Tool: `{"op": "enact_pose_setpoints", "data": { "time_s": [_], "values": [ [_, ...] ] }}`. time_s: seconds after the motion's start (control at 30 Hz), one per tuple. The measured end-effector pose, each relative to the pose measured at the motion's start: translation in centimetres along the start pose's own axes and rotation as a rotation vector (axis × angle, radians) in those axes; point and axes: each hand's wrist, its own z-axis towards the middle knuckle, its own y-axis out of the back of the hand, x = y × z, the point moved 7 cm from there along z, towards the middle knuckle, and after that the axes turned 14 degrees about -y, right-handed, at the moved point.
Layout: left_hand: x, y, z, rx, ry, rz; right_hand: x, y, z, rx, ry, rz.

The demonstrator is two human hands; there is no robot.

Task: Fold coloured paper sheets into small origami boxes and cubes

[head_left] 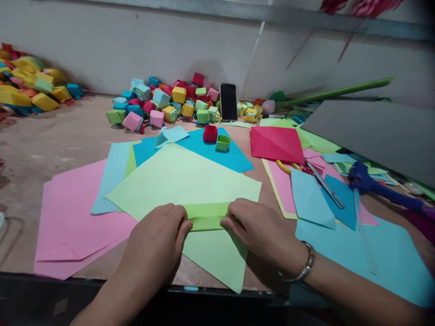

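A folded strip of bright green paper (207, 216) is stretched between my two hands, above a large pale green sheet (176, 174). At its left end, my left hand (161, 237) pinches it between thumb and bent fingers. On the other end, my right hand (260, 228) grips in the same way, with a metal bangle (307, 265) on the wrist. A crease runs lengthwise along the strip. Beyond it, a small red paper box (210, 133) and a small green paper box (223, 142), both with open tops, sit on a blue sheet (234, 158).
Pink sheets (74, 213) lie at left. On the right are a red paper piece (277, 144), light blue paper (380, 258), a silver pen (324, 184) and a blue glue gun (377, 183). A phone (228, 102) leans among several folded paper cubes (161, 98) by the wall.
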Motion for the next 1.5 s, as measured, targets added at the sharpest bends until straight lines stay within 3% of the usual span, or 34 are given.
{"op": "enact_pose_setpoints", "data": {
  "time_s": [0.17, 0.3, 0.43, 0.5, 0.6, 0.7, 1.0, 1.2, 1.37, 1.5],
  "values": [
    [-0.2, 0.0, -0.3, -0.005, -0.012, 0.073, -0.2, 0.1, 0.2, 0.053, -0.079, 0.024],
    [-0.2, 0.2, -0.5, -0.086, -0.037, 0.046, -0.7, 0.1, 0.2, -0.026, -0.046, 0.089],
    [-2.4, 1.4, -0.8, -0.338, -0.319, 0.134, -0.3, 0.4, -0.6, -0.197, 0.124, 0.023],
    [-3.8, 1.6, -1.1, -0.402, -0.46, 0.185, 0.8, 0.9, -1.5, -0.297, 0.253, -0.047],
    [-4.9, 1.0, -1.2, -0.305, -0.513, 0.244, 3.3, 1.5, -3.6, -0.409, 0.516, -0.134],
    [-5.3, 0.5, -1.5, -0.214, -0.504, 0.324, 4.3, 1.4, -5.0, -0.422, 0.623, -0.194],
    [-3.6, 0.3, -3.8, -0.134, -0.514, 0.429, 1.0, 0.5, -5.9, -0.363, 0.555, -0.288],
    [-2.5, 0.9, -5.8, -0.13, -0.51, 0.42, 0.8, 1.0, -5.3, -0.351, 0.522, -0.299],
    [-2.6, 1.1, -3.7, -0.144, -0.446, 0.273, 1.8, 1.3, -4.7, -0.346, 0.583, -0.328],
    [-2.3, 0.4, -1.9, -0.088, -0.376, 0.292, 2.9, 1.1, -4.2, -0.405, 0.588, -0.397]
  ]
}}
